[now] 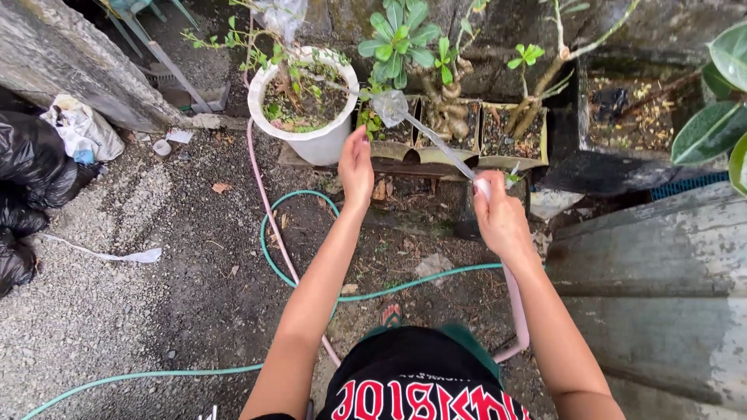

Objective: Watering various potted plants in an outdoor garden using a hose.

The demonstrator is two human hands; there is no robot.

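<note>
**Water stream aimed at the potted plants**

While black bags (23, 194) sit heaped at the far left of the gravel ground (117, 311), a green hose (311, 280) loops across it toward the middle. Next comes a white round pot (305, 105) of thin weedy stems, and just right of it the left hand (356, 167) hangs with fingers straight and loosely spread, holding nothing, its tips near the pot's rim. A row of low square planters (498, 136) with knobbly-stemmed plants stands beyond both hands. The right hand (498, 218) is closed around the end of a pink hose (517, 311), thumb pressed over the outlet. From there a water stream (436, 140) runs up and to the left, its long axis slanting toward the planters, ending between the white pot and the first planter. The right hand alone carries the hose; the left is nearer the white pot. Furthest right lie weathered planks (661, 295) and broad rubber-plant leaves (712, 128).
</note>
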